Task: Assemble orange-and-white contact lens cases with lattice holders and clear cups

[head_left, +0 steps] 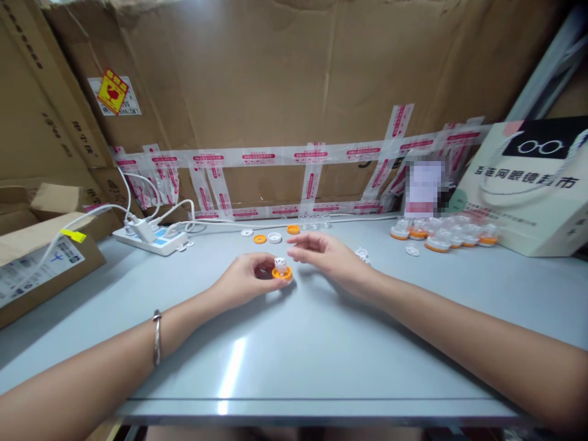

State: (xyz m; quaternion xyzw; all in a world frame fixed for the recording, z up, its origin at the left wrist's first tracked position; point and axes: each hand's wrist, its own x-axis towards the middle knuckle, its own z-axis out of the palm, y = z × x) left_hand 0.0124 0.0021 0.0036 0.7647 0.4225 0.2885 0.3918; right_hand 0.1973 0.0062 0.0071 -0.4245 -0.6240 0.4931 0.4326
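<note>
head view: your left hand (245, 280) pinches the orange cap (282, 275) with its white insert, low over the grey table (294, 355) at centre. your right hand (324, 254) hovers empty, fingers loose, at the cap's 2 o'clock. loose caps (274, 237) lie at 12 o'clock.

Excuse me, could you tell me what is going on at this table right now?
A person is working bare-handed at a grey table. The left hand pinches a small orange cap with a white insert low at the tabletop. The right hand hovers open just beside it, apparently empty. Loose orange and white caps lie behind, and a cluster of similar orange-based pieces sits to the right by a paper bag.
</note>
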